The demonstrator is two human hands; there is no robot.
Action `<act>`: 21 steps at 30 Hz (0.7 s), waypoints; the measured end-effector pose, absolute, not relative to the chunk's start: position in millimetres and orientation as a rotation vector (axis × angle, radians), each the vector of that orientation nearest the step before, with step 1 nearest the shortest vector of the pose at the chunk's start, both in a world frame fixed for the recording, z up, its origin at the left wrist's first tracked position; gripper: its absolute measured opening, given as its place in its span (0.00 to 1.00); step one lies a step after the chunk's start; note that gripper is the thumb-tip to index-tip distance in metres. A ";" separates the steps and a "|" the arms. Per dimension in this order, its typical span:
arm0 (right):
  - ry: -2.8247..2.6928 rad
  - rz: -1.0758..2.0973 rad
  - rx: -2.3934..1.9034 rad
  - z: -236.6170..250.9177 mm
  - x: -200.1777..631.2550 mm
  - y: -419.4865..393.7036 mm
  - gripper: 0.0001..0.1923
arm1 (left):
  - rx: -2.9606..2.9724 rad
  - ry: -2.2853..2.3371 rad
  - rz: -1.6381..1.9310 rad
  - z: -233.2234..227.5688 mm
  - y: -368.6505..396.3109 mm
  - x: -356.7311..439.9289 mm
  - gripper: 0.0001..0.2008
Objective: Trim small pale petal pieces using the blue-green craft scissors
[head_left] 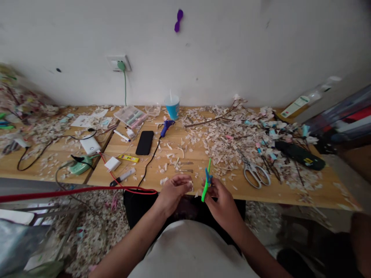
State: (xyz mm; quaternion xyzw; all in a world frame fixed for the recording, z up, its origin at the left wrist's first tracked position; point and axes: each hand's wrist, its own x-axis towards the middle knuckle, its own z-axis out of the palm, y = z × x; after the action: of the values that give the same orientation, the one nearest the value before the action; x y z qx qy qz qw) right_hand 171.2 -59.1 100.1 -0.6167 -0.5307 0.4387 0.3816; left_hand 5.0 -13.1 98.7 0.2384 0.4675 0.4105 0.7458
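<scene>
My right hand (pixel 222 200) grips a green and blue stick-like tool (pixel 206 181) that points up over the table's front edge. My left hand (pixel 175 189) is beside it, fingers pinched on a small pale scrap (pixel 190 184). Both hands hover just in front of the wooden table (pixel 185 162), above my lap. Pale shavings and paper scraps (pixel 232 143) cover the table's right half.
White-handled scissors (pixel 255 172) lie right of my hands. A black phone (pixel 145 142), blue glue gun (pixel 166 126), blue cup (pixel 172 106), white chargers (pixel 90 145), red cable (pixel 72 191) and a dark case (pixel 300 154) are on the table. Scraps litter the floor.
</scene>
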 end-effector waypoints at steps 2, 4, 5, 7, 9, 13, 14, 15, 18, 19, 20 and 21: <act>-1.379 1.202 -1.631 99.3 166.5 -69.7 0.15 | 0.316 0.982 0.978 98.9 -14.6 7.7 0.16; -1.428 1.273 -1.679 97.0 160.4 -79.7 0.14 | 0.237 0.957 1.030 100.5 -16.3 10.6 0.17; -1.444 1.299 -1.692 95.2 157.6 -83.8 0.13 | 0.225 0.951 1.046 101.2 -17.0 12.1 0.17; -1.460 1.333 -1.701 91.0 153.5 -89.6 0.12 | 0.227 0.946 1.065 101.6 -18.5 14.8 0.17; -1.468 1.334 -1.716 87.2 152.0 -92.3 0.12 | 0.250 0.940 1.066 101.1 -20.0 17.4 0.17; -1.489 1.266 -1.774 83.9 153.8 -92.1 0.10 | 0.286 0.935 1.049 99.7 -22.5 21.8 0.16; -1.492 1.259 -1.776 83.9 154.2 -91.5 0.10 | 0.289 0.938 1.051 99.6 -22.9 22.7 0.17; -1.490 1.255 -1.777 84.2 154.4 -90.8 0.10 | 0.293 0.941 1.054 99.6 -23.1 23.5 0.17; -1.489 1.252 -1.782 85.8 154.0 -88.6 0.10 | 0.308 0.961 1.067 99.3 -23.3 25.0 0.17; -1.491 1.247 -1.788 86.5 153.6 -87.8 0.10 | 0.313 0.969 1.070 99.1 -23.3 25.2 0.17; -1.493 1.240 -1.795 87.4 153.1 -87.2 0.11 | 0.319 0.976 1.072 98.8 -23.4 25.2 0.17; -1.495 1.236 -1.800 88.2 152.6 -86.6 0.11 | 0.325 0.981 1.074 98.4 -23.5 25.2 0.17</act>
State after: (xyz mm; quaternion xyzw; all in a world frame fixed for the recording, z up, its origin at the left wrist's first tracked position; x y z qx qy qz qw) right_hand 152.6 -86.6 88.2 -0.6595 -0.5477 0.4528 0.2451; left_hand 25.2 -23.5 98.4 0.1479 0.4465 0.4886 0.7348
